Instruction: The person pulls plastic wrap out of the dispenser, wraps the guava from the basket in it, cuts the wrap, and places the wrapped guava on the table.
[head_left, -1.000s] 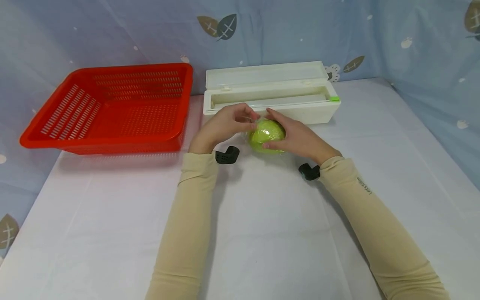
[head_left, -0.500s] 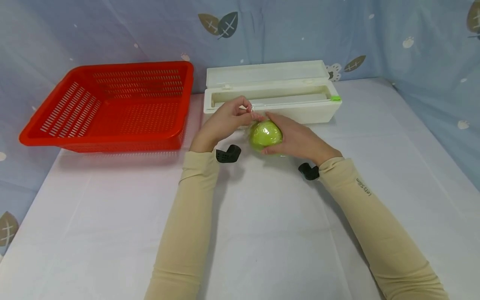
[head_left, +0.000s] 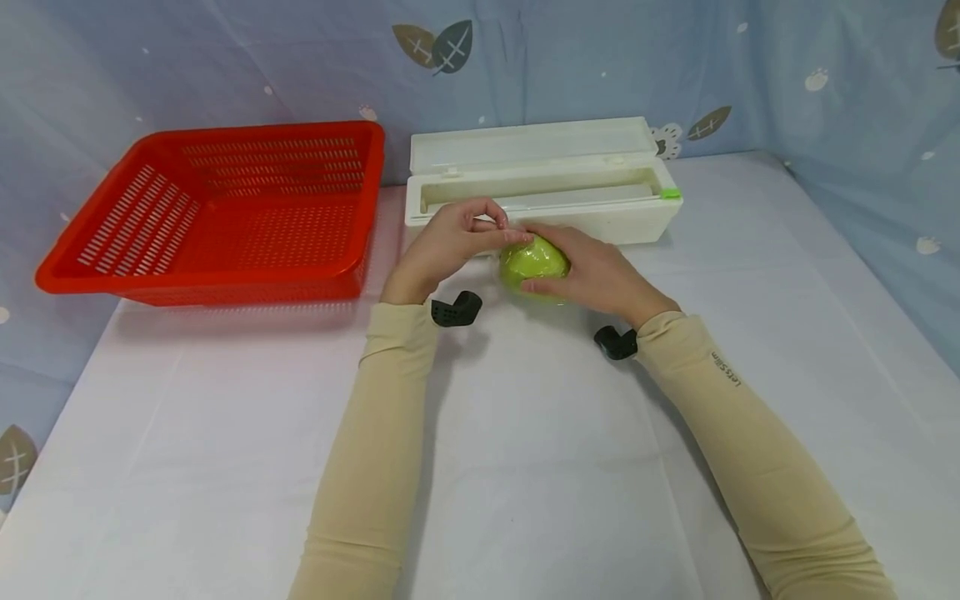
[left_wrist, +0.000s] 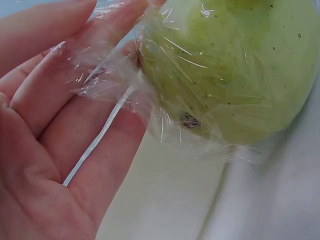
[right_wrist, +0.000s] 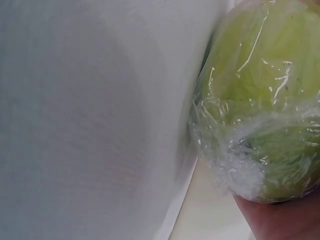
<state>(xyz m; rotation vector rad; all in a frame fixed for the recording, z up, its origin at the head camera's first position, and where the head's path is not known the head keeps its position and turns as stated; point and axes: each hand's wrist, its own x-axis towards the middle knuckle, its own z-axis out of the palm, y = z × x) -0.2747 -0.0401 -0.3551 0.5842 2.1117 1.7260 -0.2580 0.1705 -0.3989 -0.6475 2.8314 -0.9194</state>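
Note:
A round yellow-green fruit (head_left: 534,260), speckled and wrapped in clear cling film, is just in front of the long white box. My right hand (head_left: 596,271) grips it from the right, thumb on the near side and fingers over the far side. My left hand (head_left: 450,250) is at its left, pinching loose cling film (left_wrist: 107,75) that bunches between its fingers. Several left fingers are bent behind the film. In the right wrist view, crumpled film (right_wrist: 242,162) covers the lower part of the fruit, and a bit of hand shows beneath it. The exact kind of fruit is unclear.
The white box (head_left: 630,223) stands with its lid (head_left: 532,148) raised and a pale roll (head_left: 570,197) inside. A red slotted basket (head_left: 247,287) is at the back left. White cloth (head_left: 540,450) covers the table, with a patterned blue curtain (head_left: 585,75) behind.
My left fingers rose slightly from the fruit, drawing film up, then came back over its upper left side. My right hand keeps its grip while the fruit turns a little.

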